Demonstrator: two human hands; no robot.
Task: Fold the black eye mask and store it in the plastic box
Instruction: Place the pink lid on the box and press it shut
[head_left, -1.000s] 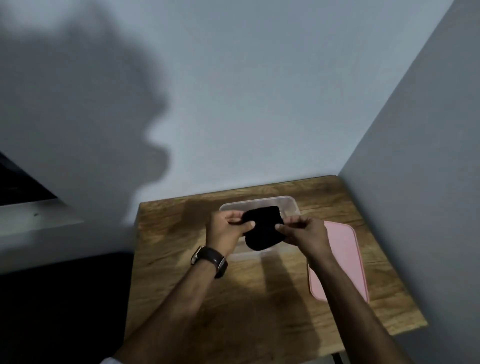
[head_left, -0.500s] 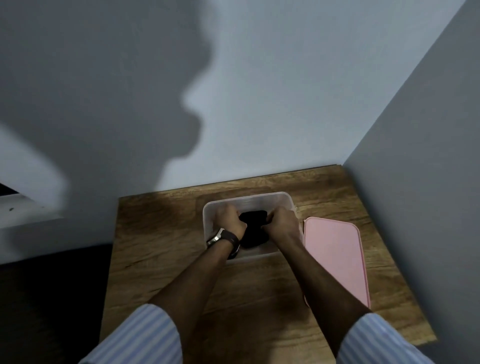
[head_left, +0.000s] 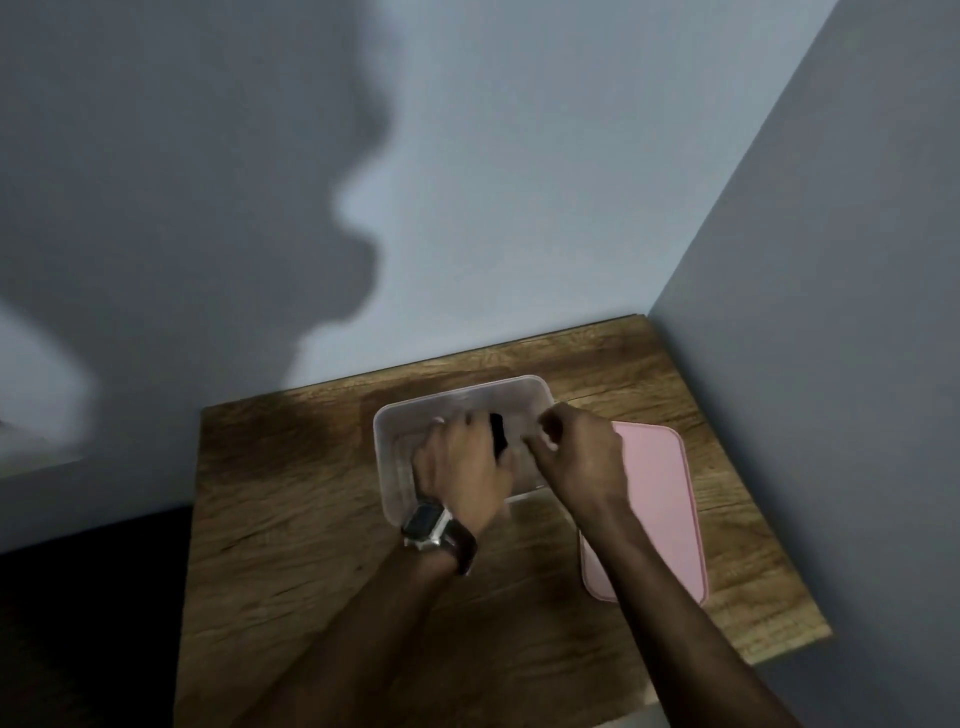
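The table (head_left: 291, 519) carries the clear box (head_left: 387, 467) at centre. The left hand (head_left: 462, 467), with a watch (head_left: 428, 522) on its wrist, reaches palm-down into the box, fingers curled over the mask (head_left: 497, 434); whether it grips or only presses the mask cannot be told. The mask lies inside the box, mostly hidden under the left hand, with a narrow black strip showing between the two hands. The right hand (head_left: 579, 454) hovers at the box's right side, fingers loosely curled, holding nothing visible. The pink lid (head_left: 660, 499) lies flat just right of the box.
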